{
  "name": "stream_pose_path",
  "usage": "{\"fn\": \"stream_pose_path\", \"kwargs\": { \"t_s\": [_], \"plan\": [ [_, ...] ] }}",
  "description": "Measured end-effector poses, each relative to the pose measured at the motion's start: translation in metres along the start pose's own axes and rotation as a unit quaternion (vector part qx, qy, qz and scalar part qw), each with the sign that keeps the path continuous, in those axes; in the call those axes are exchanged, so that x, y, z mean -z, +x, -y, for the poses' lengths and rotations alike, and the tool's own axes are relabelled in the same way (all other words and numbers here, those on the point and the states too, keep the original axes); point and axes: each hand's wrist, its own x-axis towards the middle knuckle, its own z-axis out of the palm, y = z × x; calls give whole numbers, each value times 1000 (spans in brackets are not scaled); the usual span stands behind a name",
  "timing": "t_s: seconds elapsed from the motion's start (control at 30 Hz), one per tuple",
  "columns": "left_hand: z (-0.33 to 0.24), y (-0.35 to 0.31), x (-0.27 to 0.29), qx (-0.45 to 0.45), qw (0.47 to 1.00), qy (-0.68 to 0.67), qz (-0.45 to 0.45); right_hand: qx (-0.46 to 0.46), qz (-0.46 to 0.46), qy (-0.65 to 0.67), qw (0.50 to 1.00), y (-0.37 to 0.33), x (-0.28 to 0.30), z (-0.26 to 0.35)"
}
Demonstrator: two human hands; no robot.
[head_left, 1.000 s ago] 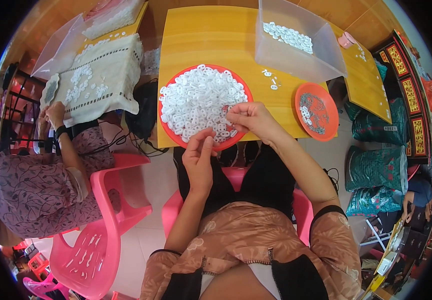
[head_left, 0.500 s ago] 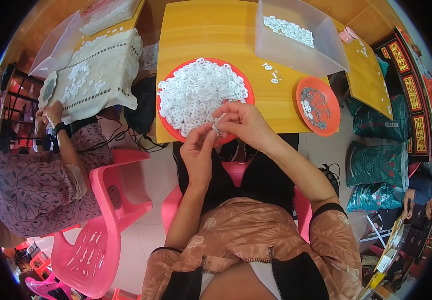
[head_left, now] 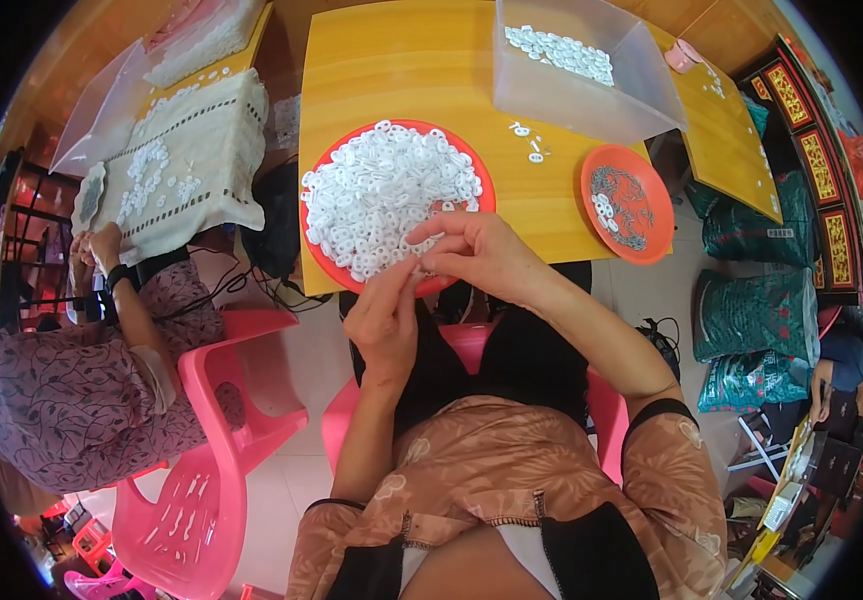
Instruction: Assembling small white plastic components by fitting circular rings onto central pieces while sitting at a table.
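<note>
A red basin heaped with small white oval plastic pieces with holes rests at the near edge of the yellow table. Just over its near rim, my left hand pinches with thumb and forefinger. My right hand meets it fingertip to fingertip, its thumb and forefinger also pressed together. Whatever the two pinches hold is too small and covered to make out. Right of the basin, an orange plate carries thin grey metal bits and several white pieces.
A clear plastic box with white pieces stands at the table's far right; a few loose pieces lie before it. At left, a person works by a cloth-covered table, near a pink chair. Green sacks are stacked at right.
My hands stay together over the basin's near rim; the fingertips have drawn closer, hiding the small white bit seen between them before. The whole view has shifted slightly.
</note>
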Motion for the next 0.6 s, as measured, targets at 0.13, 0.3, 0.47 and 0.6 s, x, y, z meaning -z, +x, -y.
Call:
{"fn": "stream_pose_path", "kwargs": {
  "t_s": [0.13,0.3,0.47,0.6],
  "plan": [
    [1,3,1,203,969,-143,0,26,-34,-121,992,4,16,14],
    [8,1,2,344,882,-322,-22,62,-54,-475,876,22,41,2],
    [11,1,0,336,886,-318,-7,92,-56,-602,791,40,47,-17],
    [14,0,1,346,881,-324,-12,91,-120,-561,814,40,46,-9]
  ]
}}
